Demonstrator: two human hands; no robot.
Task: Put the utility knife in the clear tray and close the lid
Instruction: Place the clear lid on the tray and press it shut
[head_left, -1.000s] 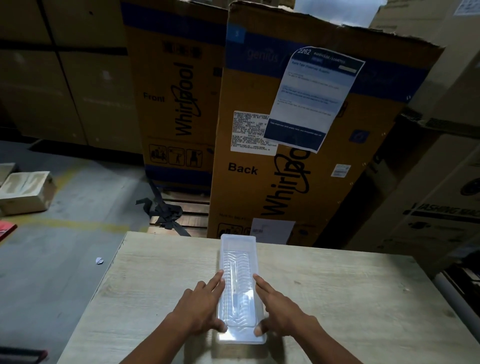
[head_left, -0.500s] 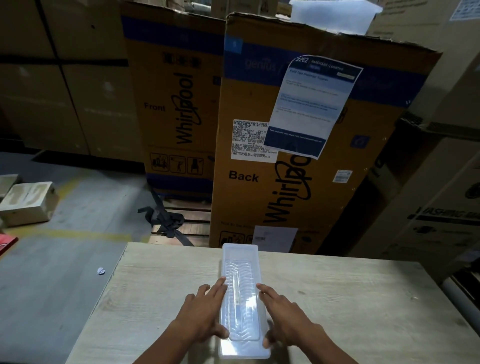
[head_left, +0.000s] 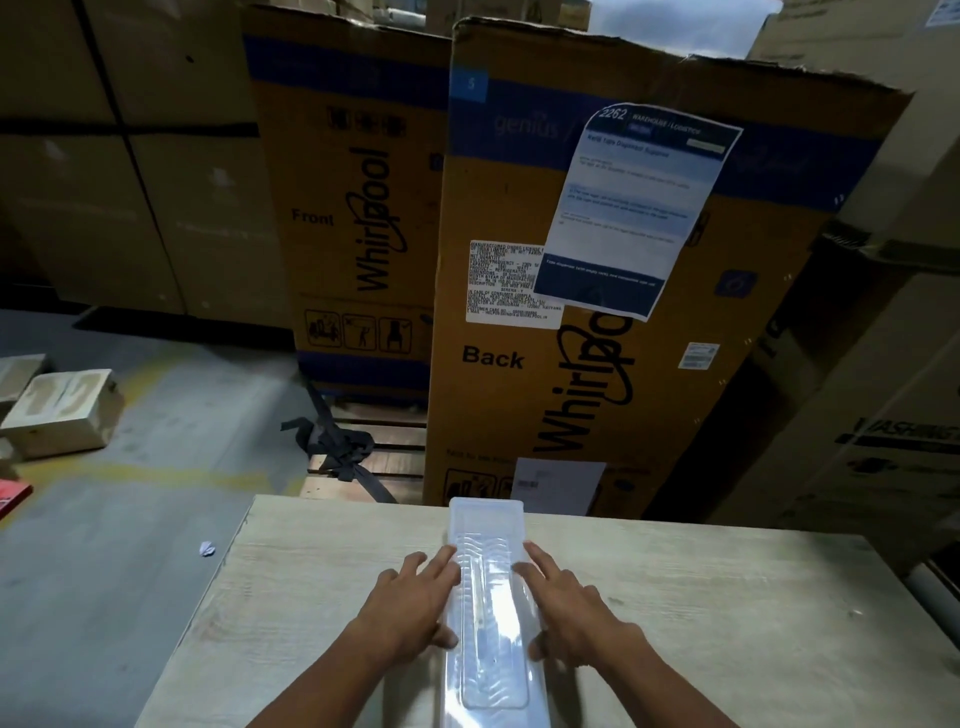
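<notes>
The clear tray (head_left: 488, 597) lies lengthwise on the worktop (head_left: 727, 623), lid (head_left: 485, 525) on, a faint knife-like shape inside. It is flanked by the left hand (head_left: 415, 603) and right hand (head_left: 569, 603), both spread flat, gripping nothing. Even pressure should be applied along both edges until the lid is seated.

Clear tray (head_left: 491, 613): near end cut off by bottom frame edge. Lid glare whites out the tray's near half; contents there unreadable. Utility knife (head_left: 480, 618): only a faint long shape through the lid; blade state not discernible. Left hand (head_left: 415, 603) and right hand (head_left: 571, 603): palms face down beside the tray, undersides hidden; forearms cut by bottom edge. Blue-and-white sheet (head_left: 636, 208) on the carton behind the tray: small print blurred. Carton top runs out of frame.
</notes>
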